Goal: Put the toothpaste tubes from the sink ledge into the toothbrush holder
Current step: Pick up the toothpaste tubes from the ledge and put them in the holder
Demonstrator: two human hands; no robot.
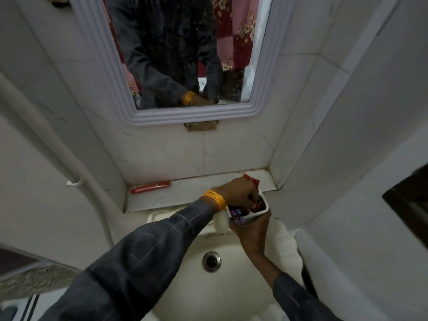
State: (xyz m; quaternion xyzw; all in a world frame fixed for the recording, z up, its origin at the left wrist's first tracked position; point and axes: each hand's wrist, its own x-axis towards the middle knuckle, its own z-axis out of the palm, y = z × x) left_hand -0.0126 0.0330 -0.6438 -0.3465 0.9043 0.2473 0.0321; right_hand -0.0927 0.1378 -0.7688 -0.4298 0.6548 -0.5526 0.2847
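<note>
A white toothbrush holder (264,210) with two compartments is held above the basin's back edge by my right hand (251,230), which grips it from below. My left hand (238,193), with a yellow band at the wrist, is closed on a red toothpaste tube (251,178) standing in the holder's right compartment; the tube's flat end sticks up behind the hand. Purple items show in the left compartment. Another red toothpaste tube (150,187) lies flat on the white sink ledge (185,193), at its left end.
A white basin (231,286) with a metal drain (211,261) is below the hands, a white tap (220,222) at its back. A framed mirror (180,54) hangs above the ledge. Tiled walls close in on both sides; a white pipe (58,154) runs down the left wall.
</note>
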